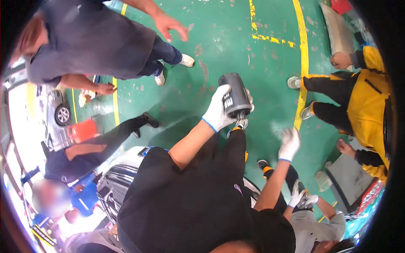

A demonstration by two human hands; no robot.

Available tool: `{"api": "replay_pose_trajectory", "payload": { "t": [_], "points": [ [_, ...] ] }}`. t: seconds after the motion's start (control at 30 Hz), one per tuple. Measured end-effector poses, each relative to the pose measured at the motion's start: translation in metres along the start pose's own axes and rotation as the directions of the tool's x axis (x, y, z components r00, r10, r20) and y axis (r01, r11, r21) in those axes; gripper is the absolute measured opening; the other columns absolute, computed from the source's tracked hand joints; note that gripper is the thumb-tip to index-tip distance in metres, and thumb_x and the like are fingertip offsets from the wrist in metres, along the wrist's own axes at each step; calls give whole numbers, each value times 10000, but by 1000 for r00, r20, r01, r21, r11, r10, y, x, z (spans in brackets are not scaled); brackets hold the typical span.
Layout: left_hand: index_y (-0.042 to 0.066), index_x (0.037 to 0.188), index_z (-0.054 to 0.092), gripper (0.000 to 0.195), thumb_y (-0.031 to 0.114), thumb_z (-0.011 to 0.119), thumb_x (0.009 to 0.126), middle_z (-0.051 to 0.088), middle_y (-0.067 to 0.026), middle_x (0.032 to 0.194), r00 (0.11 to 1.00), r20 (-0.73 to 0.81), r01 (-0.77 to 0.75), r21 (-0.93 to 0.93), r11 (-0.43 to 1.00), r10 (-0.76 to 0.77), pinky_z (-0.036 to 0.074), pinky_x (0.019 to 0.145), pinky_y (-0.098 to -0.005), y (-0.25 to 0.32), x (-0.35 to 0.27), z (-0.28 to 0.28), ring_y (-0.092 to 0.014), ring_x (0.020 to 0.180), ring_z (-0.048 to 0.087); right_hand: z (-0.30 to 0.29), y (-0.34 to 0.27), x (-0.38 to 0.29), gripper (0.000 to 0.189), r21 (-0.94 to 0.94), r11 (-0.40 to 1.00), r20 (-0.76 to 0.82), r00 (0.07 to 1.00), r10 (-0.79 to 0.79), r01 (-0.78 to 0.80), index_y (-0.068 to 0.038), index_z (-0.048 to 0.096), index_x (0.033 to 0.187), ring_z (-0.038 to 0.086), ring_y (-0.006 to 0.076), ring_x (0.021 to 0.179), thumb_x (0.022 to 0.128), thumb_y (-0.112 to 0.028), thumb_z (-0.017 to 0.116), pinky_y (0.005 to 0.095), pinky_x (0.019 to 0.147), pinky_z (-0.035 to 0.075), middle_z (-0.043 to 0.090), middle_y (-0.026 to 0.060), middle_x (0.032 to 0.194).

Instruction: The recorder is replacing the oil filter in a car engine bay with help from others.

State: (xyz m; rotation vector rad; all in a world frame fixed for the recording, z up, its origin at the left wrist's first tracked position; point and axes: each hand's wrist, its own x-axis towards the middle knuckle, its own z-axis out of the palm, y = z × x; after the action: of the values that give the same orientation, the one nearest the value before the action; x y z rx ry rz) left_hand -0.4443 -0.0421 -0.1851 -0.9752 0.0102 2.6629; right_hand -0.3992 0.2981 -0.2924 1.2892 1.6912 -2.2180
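Observation:
A dark grey cylinder (237, 90) with white lettering on its side is held out in front of my body. My left hand (218, 109), in a white knit glove with a blue cuff, wraps around it, and its fingertips show on the far side. Slim metal pieces (241, 114) show at the cylinder's near end; what they are is unclear. My right hand (289, 144), gloved the same way, is raised apart from the cylinder over the green floor. Motion blurs its fingers, and I see nothing in it.
People stand around me: one in dark clothes (104, 44), another in a yellow-and-black suit (367, 101), a third with gloved hands (299, 197) on a metal part. A car front (117, 177) is close behind me. A red stool (83, 130) and grey cart (349, 177) flank the floor.

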Motion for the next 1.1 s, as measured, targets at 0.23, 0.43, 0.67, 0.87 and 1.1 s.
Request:
{"api": "replay_pose_trajectory", "payload": {
  "t": [0.23, 0.43, 0.67, 0.87, 1.1],
  "points": [
    [85, 1272, 552, 582, 573, 590, 957, 651, -161, 1152, 974, 30, -203, -299, 932, 222, 591, 940, -536, 45, -33, 62, -310, 1054, 673, 263, -107, -133, 1091, -123, 690, 934, 319, -163, 714, -54, 287, 1606, 468, 308, 1424, 744, -296, 911, 441, 1175, 393, 451, 174, 1555],
    [-17, 1320, 502, 661, 548, 529, 977, 634, -168, 1193, 934, 210, -219, -302, 928, 289, 581, 949, -442, 86, 3, 68, -294, 1084, 675, 374, -141, -141, 1272, -160, 478, 980, 198, -30, 864, -44, 282, 1602, 498, 337, 1414, 557, -324, 950, 449, 1160, 440, 446, 191, 1567],
    [76, 1207, 551, 528, 540, 603, 961, 609, -140, 1139, 839, -143, -527, -451, 720, 525, 581, 903, -530, 200, -35, 97, -335, 1009, 639, 450, -116, -74, 1244, -242, 968, 969, -31, 245, 67, -64, 202, 1634, 379, 333, 1473, 685, -379, 942, 477, 1208, 339, 358, 188, 1599],
    [-1, 1489, 381, 822, 661, 416, 1004, 502, -236, 1470, 509, -211, -682, -690, 242, 835, 484, 1084, -554, 266, -95, 58, -421, 1276, 563, 571, -81, -83, 1023, -456, 869, 779, -385, 494, 192, -17, 219, 1611, 474, 319, 1392, 881, -441, 798, 459, 1130, 415, 392, 189, 1571],
    [27, 1561, 337, 813, 639, 352, 1027, 437, -166, 1588, -54, -266, -541, -802, -252, 962, 329, 1213, -562, 250, -172, 91, -377, 1447, 432, 624, -19, -258, 795, -483, 828, 620, -557, 552, 284, -19, 243, 1614, 455, 331, 1412, 975, -222, 671, 443, 1123, 438, 357, 199, 1591]
  ]
}}
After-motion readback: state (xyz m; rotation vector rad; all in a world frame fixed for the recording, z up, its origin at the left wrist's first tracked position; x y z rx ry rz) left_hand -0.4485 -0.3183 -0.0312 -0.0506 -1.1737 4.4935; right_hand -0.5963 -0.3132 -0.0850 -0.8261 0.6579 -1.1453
